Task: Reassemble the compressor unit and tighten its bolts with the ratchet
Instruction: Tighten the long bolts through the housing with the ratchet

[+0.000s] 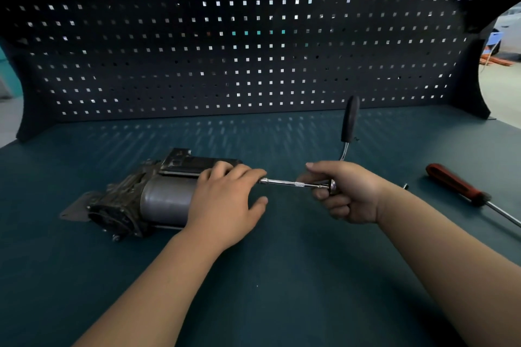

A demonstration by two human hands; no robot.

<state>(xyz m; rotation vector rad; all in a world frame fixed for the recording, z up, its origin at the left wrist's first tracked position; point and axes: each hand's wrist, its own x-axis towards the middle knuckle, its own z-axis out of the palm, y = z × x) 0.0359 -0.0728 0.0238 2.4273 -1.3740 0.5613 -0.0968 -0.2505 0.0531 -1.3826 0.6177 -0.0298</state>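
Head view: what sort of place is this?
Most likely a workshop bench: a dark pegboard behind a teal bench top, with a ratchet set to a compressor and a red-handled screwdriver lying alongside.

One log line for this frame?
left hand: holds compressor unit | right hand: grips ratchet at head | extension: reaches unit's end, bolt hidden | screwdriver: on bench, untouched

A single wide-angle camera sat on the person's head, above the near edge of the workbench (282, 290), and faced forward and down. It was close: both forearms ran in from the bottom edge, and the left hand (222, 205) and right hand (346, 194) met near mid-frame at the compressor unit (166, 197) and ratchet (349, 121). The lens bowed the pegboard (253, 51) across the top. Past its right end lay a bright, blurred strip, perhaps a shop floor.
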